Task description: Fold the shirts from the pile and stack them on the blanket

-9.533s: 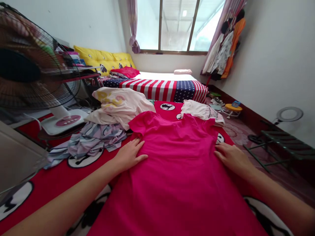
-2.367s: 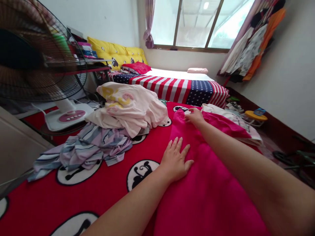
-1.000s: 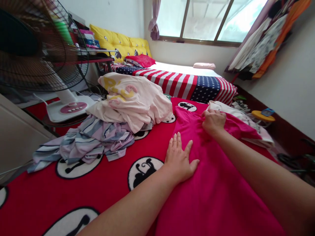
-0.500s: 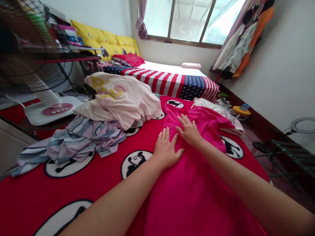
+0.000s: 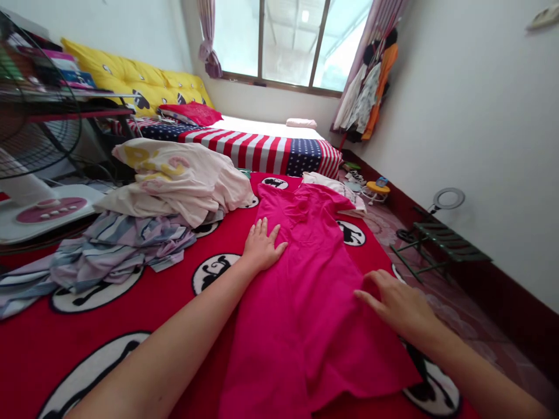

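R of the cream tee (image 5: pixel 183 180) & nearer the wearer, L hand (image 5: pixel 262 247) lies flat on the L edge of the pink garment (image 5: pixel 301 291), fingers a bit apart, nothing pinched. Garment's R of tee, on the red blanket (image 5: pixel 166 288), long axis running near-to-far btwn hands. Farthest R of tee, R hand (image 5: pixel 397 299) is by its R edge, thumb & fingers apart; contact unclear, so L's nearer. Garment's plain, bright pink, creased up top, hem uneven.
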Available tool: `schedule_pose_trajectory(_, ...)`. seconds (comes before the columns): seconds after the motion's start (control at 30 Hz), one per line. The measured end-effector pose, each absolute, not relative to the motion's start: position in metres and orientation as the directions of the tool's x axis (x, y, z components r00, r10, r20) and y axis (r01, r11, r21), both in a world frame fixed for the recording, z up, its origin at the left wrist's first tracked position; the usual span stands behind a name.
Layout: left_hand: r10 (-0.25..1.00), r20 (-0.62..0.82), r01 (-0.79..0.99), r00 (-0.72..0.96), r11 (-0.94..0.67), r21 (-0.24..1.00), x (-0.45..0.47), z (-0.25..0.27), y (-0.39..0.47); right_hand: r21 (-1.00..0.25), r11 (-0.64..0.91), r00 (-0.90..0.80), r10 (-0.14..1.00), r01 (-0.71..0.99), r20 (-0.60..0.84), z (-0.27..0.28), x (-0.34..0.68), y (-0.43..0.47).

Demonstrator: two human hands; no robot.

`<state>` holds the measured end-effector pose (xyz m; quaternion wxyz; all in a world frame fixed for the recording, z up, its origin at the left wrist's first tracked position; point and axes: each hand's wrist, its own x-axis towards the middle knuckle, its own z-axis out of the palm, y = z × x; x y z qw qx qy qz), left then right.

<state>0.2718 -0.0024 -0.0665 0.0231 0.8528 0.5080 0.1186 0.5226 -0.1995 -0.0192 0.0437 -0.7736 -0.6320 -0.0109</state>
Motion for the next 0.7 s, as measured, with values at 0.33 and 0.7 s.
schedule_pose_trajectory(0.33,0.814,0.055,0.793,0.578,-0.577,0.195,0.284,-0.05,-0.057,-0.295,-0.233,0.245,0.97,0.927,0.004,-0.019,0.522,-0.256)
schedule_pose_trajectory(0.7,0.411,0.373,0.197,0.832,-0.847,0.494,0.3,-0.052,-0.106,-0.835,0.003,-0.137,0.987,0.551,-0.087,0.02,0.464,-0.189)
